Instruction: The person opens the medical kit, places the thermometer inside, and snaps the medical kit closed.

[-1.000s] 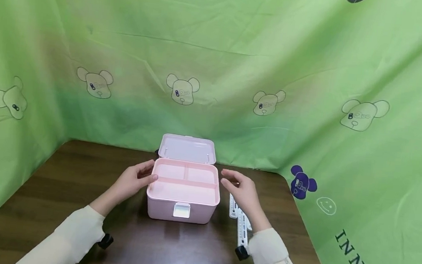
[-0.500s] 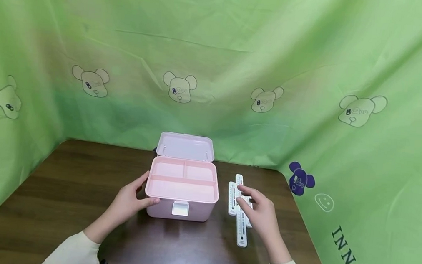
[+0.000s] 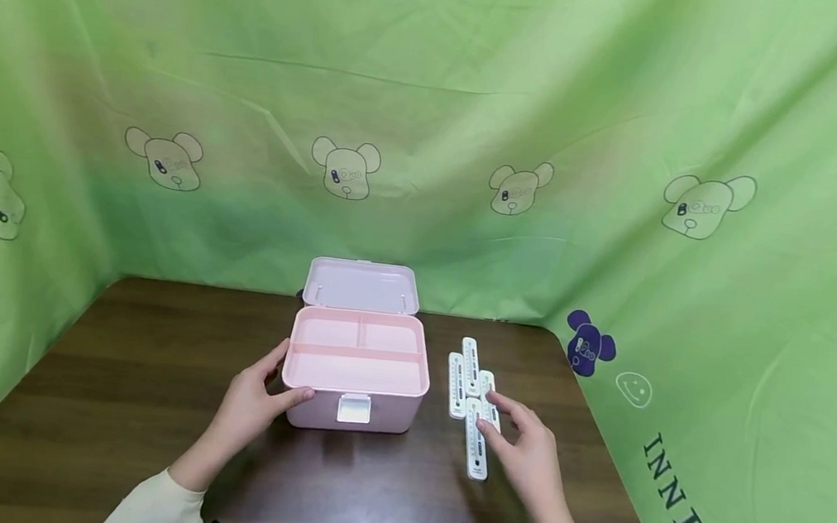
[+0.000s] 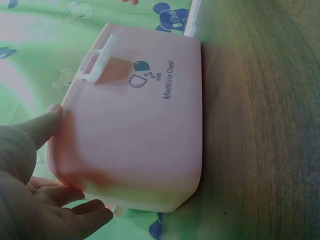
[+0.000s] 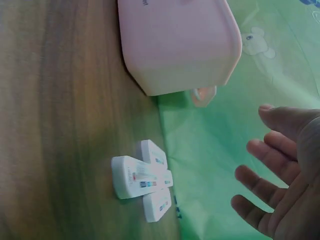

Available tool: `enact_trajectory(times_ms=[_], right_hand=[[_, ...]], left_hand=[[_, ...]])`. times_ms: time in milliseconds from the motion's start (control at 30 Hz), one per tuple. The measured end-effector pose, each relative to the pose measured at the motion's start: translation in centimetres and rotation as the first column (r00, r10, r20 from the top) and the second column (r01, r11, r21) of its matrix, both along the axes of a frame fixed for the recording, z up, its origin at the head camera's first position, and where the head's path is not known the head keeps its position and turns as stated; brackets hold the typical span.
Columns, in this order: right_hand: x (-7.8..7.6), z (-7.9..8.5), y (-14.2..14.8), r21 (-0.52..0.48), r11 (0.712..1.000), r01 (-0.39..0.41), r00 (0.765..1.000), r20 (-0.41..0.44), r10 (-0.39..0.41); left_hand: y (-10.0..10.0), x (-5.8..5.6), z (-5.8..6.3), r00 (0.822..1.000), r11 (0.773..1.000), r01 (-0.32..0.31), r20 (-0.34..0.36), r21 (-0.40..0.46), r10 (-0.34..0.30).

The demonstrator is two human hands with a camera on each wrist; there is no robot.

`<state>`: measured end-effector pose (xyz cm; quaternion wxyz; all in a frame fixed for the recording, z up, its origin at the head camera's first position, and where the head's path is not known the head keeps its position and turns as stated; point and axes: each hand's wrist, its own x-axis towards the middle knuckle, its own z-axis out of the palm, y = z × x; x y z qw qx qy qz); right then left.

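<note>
A pink medicine box, marked "Medicine Chest" in the left wrist view, stands with its lid folded back. Inside its top sits a pink divided tray with three compartments. My left hand holds the box's near left corner, thumb at the front rim and fingers along the left side. To the right of the box lie several slim white thermometers with printed scales. Just above the nearest ones, my right hand hovers with fingers spread, holding nothing; the right wrist view shows a gap below it.
A brown wooden table carries everything. Green cloth with bear faces rises behind and on both sides. The raised lid is near the back cloth.
My right hand has moved from the box's right side, rightward and nearer, to over the thermometers. My left hand has shifted slightly lower at the box's left corner. The camera view has turned slightly.
</note>
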<state>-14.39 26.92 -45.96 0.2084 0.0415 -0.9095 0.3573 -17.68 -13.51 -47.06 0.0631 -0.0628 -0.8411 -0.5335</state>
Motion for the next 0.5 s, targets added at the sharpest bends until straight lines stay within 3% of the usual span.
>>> enact_trajectory(times_ms=[233,500], right_hand=[[1.2,-1.4,0.0,-0.018,0.996,0.088,0.994,0.067,-0.087],[1.7,-3.1,-0.4,-0.02,0.991,0.136,0.985,0.109,-0.133]], left_hand=[[-0.2,0.2,0.0,1.0,1.0,-0.012,0.026,-0.009,0.012],[0.0,0.3,0.1,1.0,1.0,-0.025,-0.002,-0.016,0.025]])
